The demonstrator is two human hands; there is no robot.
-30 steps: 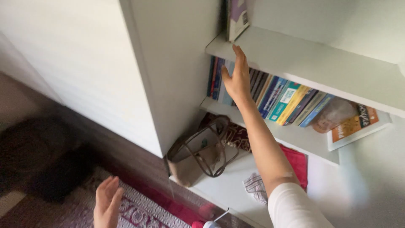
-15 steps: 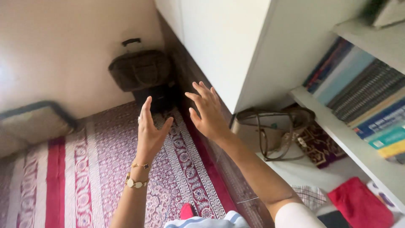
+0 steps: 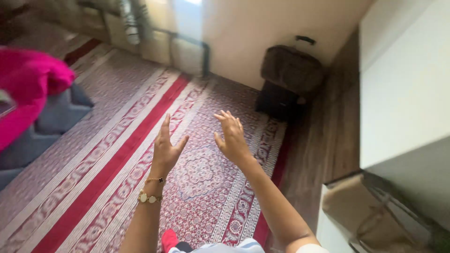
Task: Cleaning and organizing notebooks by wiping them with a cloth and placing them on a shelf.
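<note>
Both hands (image 3: 165, 151) off shelf, over patterned red rug (image 3: 112, 154)

Both hands hang side by side above the rug (image 3: 117, 140) — left hand (image 3: 166, 150) left of the right hand (image 3: 232, 138), apart. Beyond them a bag (image 3: 291, 70) stands against the wall; a cabinet (image 3: 403, 89) rises right — a handbag (image 3: 370, 211) below it.

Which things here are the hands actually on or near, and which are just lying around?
In hand or nearest:
left hand, open, empty
right hand, open, empty
patterned red rug beneath both

Lying about:
dark bag by wall
pink cloth
tan handbag
white cabinet
</note>
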